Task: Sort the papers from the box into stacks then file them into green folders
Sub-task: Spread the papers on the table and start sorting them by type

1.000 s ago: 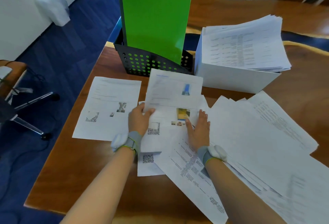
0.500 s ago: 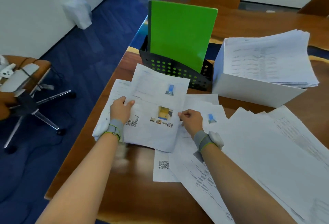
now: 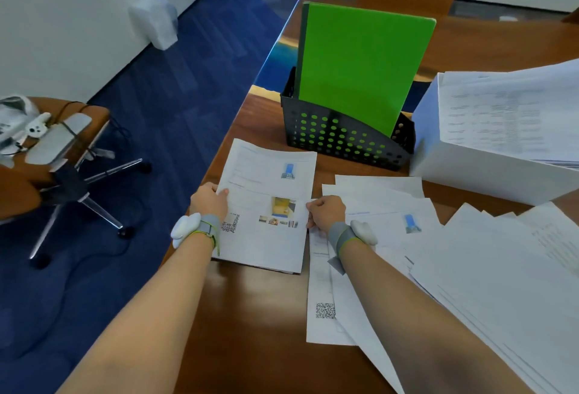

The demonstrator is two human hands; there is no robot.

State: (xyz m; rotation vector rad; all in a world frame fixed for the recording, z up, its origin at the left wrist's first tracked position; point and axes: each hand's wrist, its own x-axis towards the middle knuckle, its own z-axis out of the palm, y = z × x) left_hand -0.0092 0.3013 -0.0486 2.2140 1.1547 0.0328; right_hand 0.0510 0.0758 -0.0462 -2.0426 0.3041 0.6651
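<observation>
A: Step? Sorting, I'd judge. Both hands were on one small stack of picture sheets (image 3: 269,202) at lower centre of the frame, lying on the wooden surface (image 3: 250,315). Left hand (image 3: 209,202) had its fingers pinched on the stack's left edge, right hand (image 3: 326,213) pinched the right edge. Looked like squaring it up.

B: Filing begun?

A: Not that I could see. Green folder (image 3: 363,64) stood upright in the black perforated holder (image 3: 344,140), upper centre, apart from the stack.

B: Next move?

A: Probably let go of the edges, reach right, pull a matching sheet from the loose papers (image 3: 385,215) spread at centre right. One there showed the same blue picture.

B: Counts?

A: One white box (image 3: 488,171) at the right edge, still piled with papers, sheets uncountable. One holder. Green folders: one face seen, possibly more behind, could not tell. One tidy stack, one loose spread, plus a bigger fan of text pages (image 3: 501,284) at lower right. Two hands, a wrist band on each.
</observation>
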